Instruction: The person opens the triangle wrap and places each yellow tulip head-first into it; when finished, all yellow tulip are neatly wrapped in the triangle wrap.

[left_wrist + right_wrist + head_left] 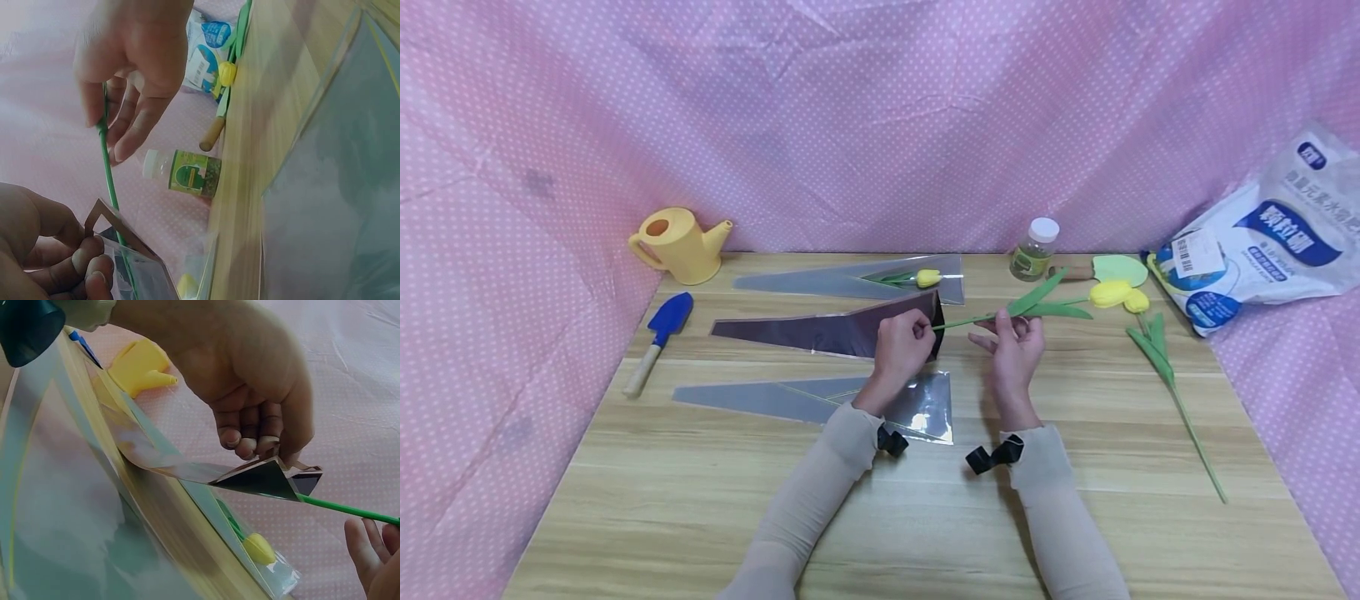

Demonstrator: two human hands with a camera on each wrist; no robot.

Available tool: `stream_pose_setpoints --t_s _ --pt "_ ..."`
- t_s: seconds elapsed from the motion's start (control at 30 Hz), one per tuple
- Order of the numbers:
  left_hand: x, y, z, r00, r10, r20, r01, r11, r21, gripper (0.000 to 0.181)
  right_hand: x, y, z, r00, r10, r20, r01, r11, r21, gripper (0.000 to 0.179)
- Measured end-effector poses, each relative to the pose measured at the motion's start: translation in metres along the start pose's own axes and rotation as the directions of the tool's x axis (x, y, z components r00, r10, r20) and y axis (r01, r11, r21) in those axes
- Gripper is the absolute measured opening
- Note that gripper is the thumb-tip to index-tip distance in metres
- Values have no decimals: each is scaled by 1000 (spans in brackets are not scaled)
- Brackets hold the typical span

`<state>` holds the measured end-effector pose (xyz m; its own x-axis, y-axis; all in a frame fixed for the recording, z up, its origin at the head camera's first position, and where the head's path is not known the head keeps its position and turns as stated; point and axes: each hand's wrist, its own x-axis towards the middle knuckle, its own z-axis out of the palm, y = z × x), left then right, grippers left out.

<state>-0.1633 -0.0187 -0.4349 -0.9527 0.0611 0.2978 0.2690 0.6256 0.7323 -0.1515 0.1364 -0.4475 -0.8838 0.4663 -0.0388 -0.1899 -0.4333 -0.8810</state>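
Observation:
With finger and thumb, my left hand pinches the rim of a dark, see-through flower sleeve, whose mouth gapes to the right. My right hand holds an artificial yellow tulip by its stem below the leaves. In the left wrist view, the green stem runs down into the sleeve's mouth. The bloom points right, away from the sleeve. A second tulip lies on the table at the right. Behind, a clear sleeve has a yellow tulip in it; another clear sleeve lies nearer me.
A yellow watering can and a blue hand trowel stand and lie at the left. At the back right are a white-capped bottle, a green trowel and a white plastic bag. Pink dotted cloth surrounds the wooden table.

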Motion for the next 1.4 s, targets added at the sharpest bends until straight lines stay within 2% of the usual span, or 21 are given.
stream_pose_setpoints --t_s 0.13,0.27,0.4,0.57,0.67,0.8,1.07,1.23,1.4 --pt "0 1 0 1000 7 -3 -7 1000 9 8 -3 2 2 1000 14 28 -13 999 -50 7" --pt "0 2 0 1000 10 -5 -10 1000 17 7 -5 4 5 995 65 75 -58 994 -91 7" --pt "0 1 0 1000 -9 -4 9 999 32 7 -7 5 6 987 102 123 -86 988 -128 13" --pt "1 -2 1 999 -41 -8 41 999 33 7 -7 3 5 992 71 102 -57 989 -134 22" --pt "2 -3 1 1000 -28 -9 29 999 27 7 -6 2 4 994 59 87 -49 993 -112 17" --pt "2 -2 1 1000 3 -16 -2 1000 28 8 -7 2 4 992 86 88 -77 992 -101 10" --pt "1 0 0 1000 17 -15 -17 1000 17 8 -11 6 9 986 144 88 -136 987 -90 15" --pt "1 2 -1 1000 26 -15 -26 1000 18 7 -14 9 12 979 175 103 -162 979 -126 16" --pt "0 4 -1 1000 27 -4 -27 999 17 7 -17 11 14 979 169 110 -150 975 -163 13"
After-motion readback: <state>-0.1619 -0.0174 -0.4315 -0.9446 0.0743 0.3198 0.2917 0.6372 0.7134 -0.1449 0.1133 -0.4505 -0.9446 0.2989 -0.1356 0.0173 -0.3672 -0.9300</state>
